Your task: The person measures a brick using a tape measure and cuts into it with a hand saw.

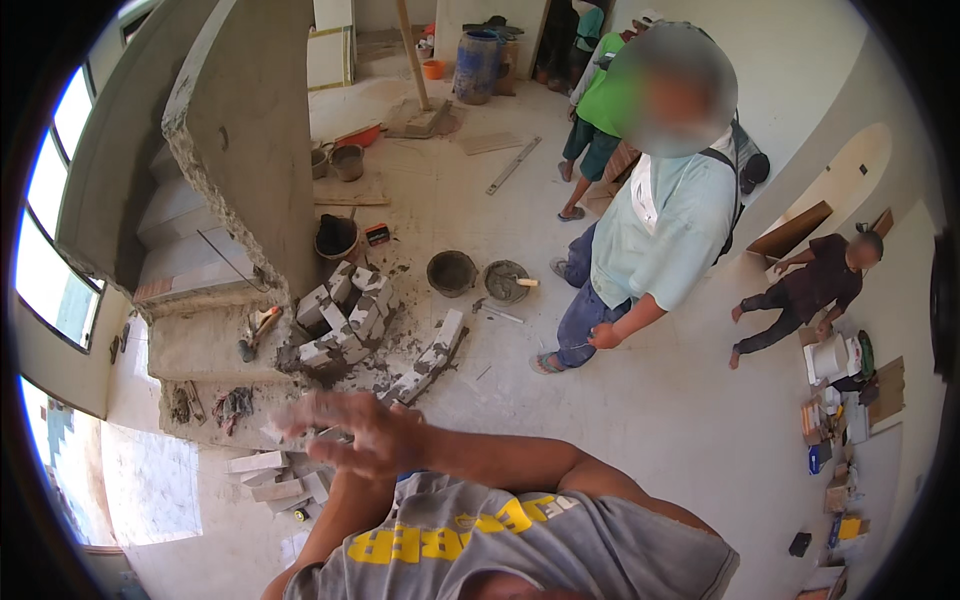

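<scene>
My right hand [350, 430] is raised in front of my chest with the fingers spread and blurred by motion, holding nothing. Its forearm comes in from the right across my grey shirt. My left forearm [335, 520] rises from below and ends under the right hand, so the left hand itself is hidden. Beyond the hands, on the floor, lie a heap of grey bricks with mortar [345, 320] and a short curved row of bricks [432, 355]. Loose pale bricks [275, 475] lie just left of my hands.
A concrete stair [240, 140] rises at left, with a hammer [255, 330] on its lowest step. Two mortar pans [452, 272], one with a trowel [507, 282], sit mid-floor. A person in a pale shirt [660, 230] stands near; another crouches [800, 290] by boxes [835, 440].
</scene>
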{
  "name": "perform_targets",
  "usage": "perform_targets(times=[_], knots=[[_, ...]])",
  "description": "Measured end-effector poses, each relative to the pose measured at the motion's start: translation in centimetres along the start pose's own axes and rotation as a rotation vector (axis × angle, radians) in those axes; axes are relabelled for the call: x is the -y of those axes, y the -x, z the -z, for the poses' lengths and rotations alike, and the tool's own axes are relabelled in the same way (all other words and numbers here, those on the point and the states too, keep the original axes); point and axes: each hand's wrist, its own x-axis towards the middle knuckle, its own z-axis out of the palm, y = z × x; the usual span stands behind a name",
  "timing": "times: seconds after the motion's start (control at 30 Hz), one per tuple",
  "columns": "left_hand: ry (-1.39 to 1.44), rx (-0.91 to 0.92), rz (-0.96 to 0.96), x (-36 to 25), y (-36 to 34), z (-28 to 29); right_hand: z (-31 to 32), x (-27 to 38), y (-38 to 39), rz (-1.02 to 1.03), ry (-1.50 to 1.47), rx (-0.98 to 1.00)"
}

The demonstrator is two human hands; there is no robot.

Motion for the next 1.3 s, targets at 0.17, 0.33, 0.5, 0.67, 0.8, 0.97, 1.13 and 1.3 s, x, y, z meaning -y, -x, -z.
perform_targets(times=[0.17, 0.33, 0.5, 0.67, 0.8, 0.97, 1.13, 1.3], knots=[[-0.091, -0.035, -0.156, -9.0, 0.5, 1.3, 4.2, -22.6, 13.5, -0.192, 0.940, 0.260], [-0.086, -0.211, -0.063, -1.6, 1.2, 2.0, 11.6, -20.4, 16.7, -0.955, 0.961, -0.062], [0.054, -0.069, -0.044, 4.1, 3.9, 1.3, 5.7, -11.9, 11.1, -0.431, 0.287, 0.025], [0.045, 0.083, -0.017, 6.2, 9.9, 1.7, 0.2, -8.9, 10.6, -0.217, 0.214, 0.058], [0.038, 0.095, -0.005, 6.2, 11.3, 2.6, 2.1, -12.2, 12.4, -0.455, 0.523, 0.082], [-0.013, 0.104, -0.020, 4.1, 11.0, 3.0, 2.6, -11.1, 12.9, -0.517, 0.500, 0.058], [-0.041, 0.096, -0.046, 3.5, 11.7, 3.5, 1.7, -8.1, 12.5, -0.475, 0.724, 0.061], [-0.064, 0.124, -0.058, 2.9, 11.9, 2.8, 2.8, -13.3, 13.5, -0.495, 0.937, 0.080]])
